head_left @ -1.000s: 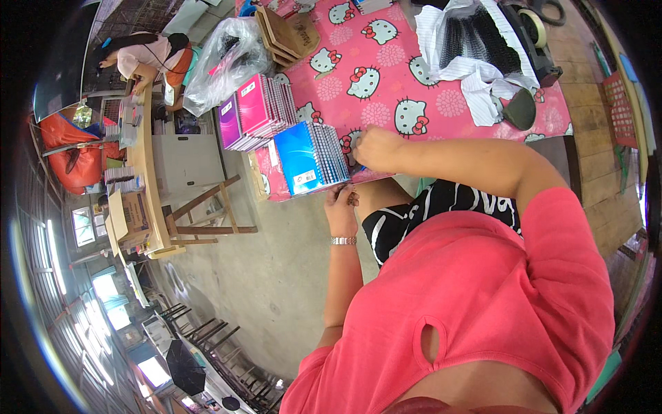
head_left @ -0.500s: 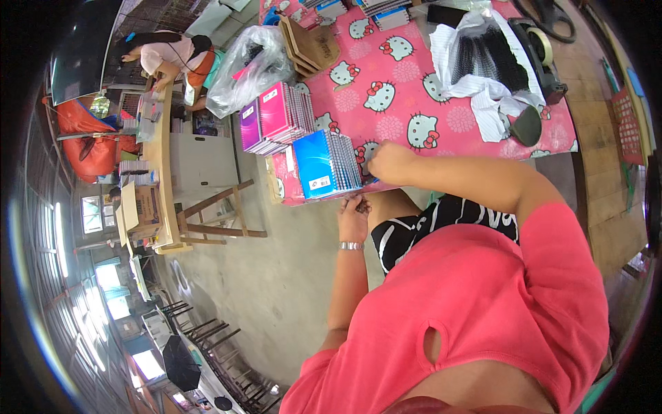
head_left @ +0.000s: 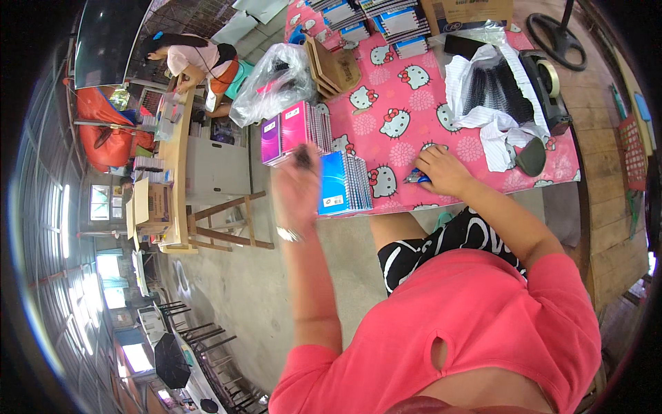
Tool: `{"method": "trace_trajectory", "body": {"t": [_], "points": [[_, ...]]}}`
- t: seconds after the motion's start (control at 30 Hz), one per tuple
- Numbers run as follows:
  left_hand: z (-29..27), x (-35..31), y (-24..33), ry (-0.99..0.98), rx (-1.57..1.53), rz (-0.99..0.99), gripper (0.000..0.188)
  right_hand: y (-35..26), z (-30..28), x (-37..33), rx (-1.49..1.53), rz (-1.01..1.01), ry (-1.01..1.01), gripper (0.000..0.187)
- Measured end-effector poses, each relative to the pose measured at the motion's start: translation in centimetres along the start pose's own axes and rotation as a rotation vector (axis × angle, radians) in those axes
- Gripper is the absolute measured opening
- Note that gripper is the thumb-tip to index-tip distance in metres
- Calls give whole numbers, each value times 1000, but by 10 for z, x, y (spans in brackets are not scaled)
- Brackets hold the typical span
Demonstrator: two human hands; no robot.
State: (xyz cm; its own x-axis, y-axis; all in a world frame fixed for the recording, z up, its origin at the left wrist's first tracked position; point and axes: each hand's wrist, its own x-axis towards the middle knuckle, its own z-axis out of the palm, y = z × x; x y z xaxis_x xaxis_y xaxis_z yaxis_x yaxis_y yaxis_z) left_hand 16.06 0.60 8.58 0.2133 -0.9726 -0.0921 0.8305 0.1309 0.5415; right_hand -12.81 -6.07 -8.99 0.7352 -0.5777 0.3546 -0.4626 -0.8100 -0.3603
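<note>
My left hand (head_left: pixel 298 190) is raised in front of the notebook stacks, smeared by motion. Its fingers curl round something small and dark that I cannot make out. Just right of it stands a stack of blue spiral notebooks (head_left: pixel 332 183) at the table's near edge. Behind are pink spiral notebooks (head_left: pixel 295 124) and purple ones (head_left: pixel 271 140). My right hand (head_left: pixel 441 169) rests on the table, closed over small blue-handled pliers (head_left: pixel 416 177) whose dark tips point left. Part of the handles is hidden under the fingers.
Black binding coils (head_left: pixel 498 90) lie on white paper at the right, by a tape dispenser (head_left: pixel 545 90). At the back are a clear plastic bag (head_left: pixel 272 83), brown boards (head_left: pixel 331 69) and more notebooks (head_left: pixel 396 21). A person (head_left: pixel 200 65) sits at another table to the left.
My left hand has risen and moved left from the blue stack's near edge. My right hand has moved right, away from the stack, and the pliers now show. The view has shifted slightly.
</note>
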Motion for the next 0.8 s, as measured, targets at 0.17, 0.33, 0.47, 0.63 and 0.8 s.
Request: {"method": "trace_trajectory", "body": {"t": [0.17, 0.33, 0.47, 0.63, 0.8], "points": [[61, 138, 102, 166, 269, 37, 71, 1, -1, 1, 19, -10, 14, 41], [26, 158, 113, 285, 618, 241, 67, -6, 0, 5, 32, -16, 29, 42], [9, 100, 49, 126, 619, 94, 28, -2, -3, 1, 90, -10, 61, 43], [1, 19, -14, 34, 1387, 96, 20, 1, -1, -1, 215, 85, 60, 44], [-44, -16, -37, -154, 1887, 340, 25, -56, 10, 22, 497, -76, 112, 41]]}}
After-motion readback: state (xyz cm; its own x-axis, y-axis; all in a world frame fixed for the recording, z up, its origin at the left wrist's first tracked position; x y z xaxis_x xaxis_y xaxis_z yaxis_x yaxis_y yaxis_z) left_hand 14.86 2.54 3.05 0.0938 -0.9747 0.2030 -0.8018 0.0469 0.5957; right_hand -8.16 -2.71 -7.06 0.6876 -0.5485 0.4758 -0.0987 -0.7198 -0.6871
